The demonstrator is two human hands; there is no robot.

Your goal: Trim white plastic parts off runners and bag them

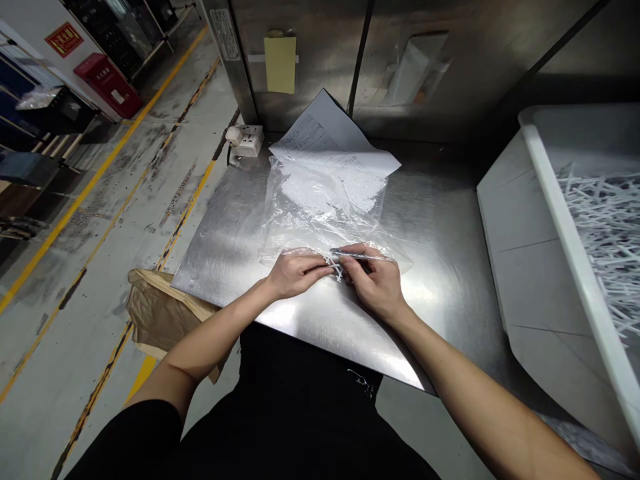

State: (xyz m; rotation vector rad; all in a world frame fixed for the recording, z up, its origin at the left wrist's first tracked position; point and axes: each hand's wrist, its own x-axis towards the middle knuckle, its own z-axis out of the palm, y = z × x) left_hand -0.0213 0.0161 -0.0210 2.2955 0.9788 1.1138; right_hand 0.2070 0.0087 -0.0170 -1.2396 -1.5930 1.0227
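My left hand (297,272) pinches a small white branched plastic piece (335,265) above the steel table's front part. Close on its right, my right hand (374,277) is closed round a dark, slim tool (345,253) whose tip meets the white piece. Just beyond both hands lies a clear plastic bag (320,223) with many small white bits (320,190) in it. Its near edge reaches my fingers. Printed paper sheets (330,130) lie at the bag's far end, against the metal wall.
A large white bin (555,220) full of white sticks (607,233) stands on the right of the steel table (215,233). A power socket (249,141) sits at the back left corner. Beside the table's left edge is an open brown bag (165,310).
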